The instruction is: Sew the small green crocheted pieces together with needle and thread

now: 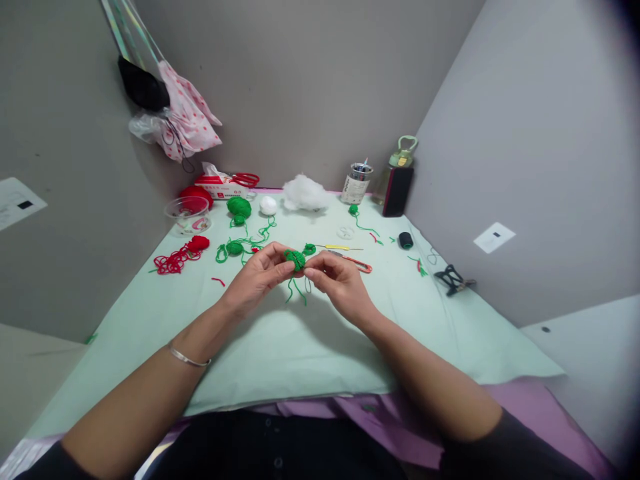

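A small green crocheted piece (296, 259) is held up over the middle of the table, with loose green yarn ends dangling below it. My left hand (264, 272) pinches it from the left between thumb and fingers. From the right, the thumb and forefinger of my right hand (336, 277) are pressed together at its edge; whether a needle or thread is between them is too small to tell. Just behind the fingers lie a small green crocheted part (310, 249), a yellow crochet hook (337, 247) and an orange utility knife (357, 263).
Green yarn balls (239, 208), a white ball (268, 206) and white stuffing (305, 193) stand at the back. Tangled red yarn (173, 261) and a clear tub (187, 217) are left. A phone (399, 192), black thread spool (405, 241) and black claw clip (451, 280) are right.
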Motion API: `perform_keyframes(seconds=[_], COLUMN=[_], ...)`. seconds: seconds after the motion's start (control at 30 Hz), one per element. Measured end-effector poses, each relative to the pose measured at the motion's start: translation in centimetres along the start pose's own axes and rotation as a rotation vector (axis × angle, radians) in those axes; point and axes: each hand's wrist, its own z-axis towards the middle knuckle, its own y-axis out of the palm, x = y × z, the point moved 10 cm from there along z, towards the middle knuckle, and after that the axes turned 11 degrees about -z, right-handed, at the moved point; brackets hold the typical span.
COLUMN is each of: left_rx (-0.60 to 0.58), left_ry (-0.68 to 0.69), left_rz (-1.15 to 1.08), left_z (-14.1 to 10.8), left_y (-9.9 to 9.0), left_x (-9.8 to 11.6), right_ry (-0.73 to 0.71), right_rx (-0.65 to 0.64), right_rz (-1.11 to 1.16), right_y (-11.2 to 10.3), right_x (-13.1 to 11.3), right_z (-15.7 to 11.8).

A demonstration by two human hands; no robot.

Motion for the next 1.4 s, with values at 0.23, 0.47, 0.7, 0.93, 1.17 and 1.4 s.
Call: perform_keyframes(seconds=[0.23, 0.47, 0.7, 0.93, 1.17, 1.4], left_rx=[0.006, -0.010, -0.036, -0.060, -0.106, -0.110], left_ry=[0.066, 0.101, 0.041, -0.037, -0.123, -0.193], left_rz=[0.145, 0.312, 0.441, 0.595, 0.529, 0.363], left_z=[0.1, 0.3, 0.0, -0.2, -0.1, -0.2], left_y=[-0.5, -0.3, 0.4, 0.6, 0.3, -0.4], left_x=[0.1, 0.2, -0.5, -1.7, -2.1, -1.7], right_ry=[0.120, 0.122, -0.035, 0.072, 0.177, -0.047], right_rx=[-0.027, -0.040, 0.065, 0.193, 0.265, 0.573], right_rz=[0.075, 0.114, -0.327, 0.073, 0.459, 0.497], right_y=[0.1, 0.4, -0.7, -4.7, -11.7, -17.1], right_x=[1.4, 1.9, 0.1, 0.1, 1.5, 1.3], right_z=[0.4, 0.4, 0.1, 1.1, 1.8, 1.3])
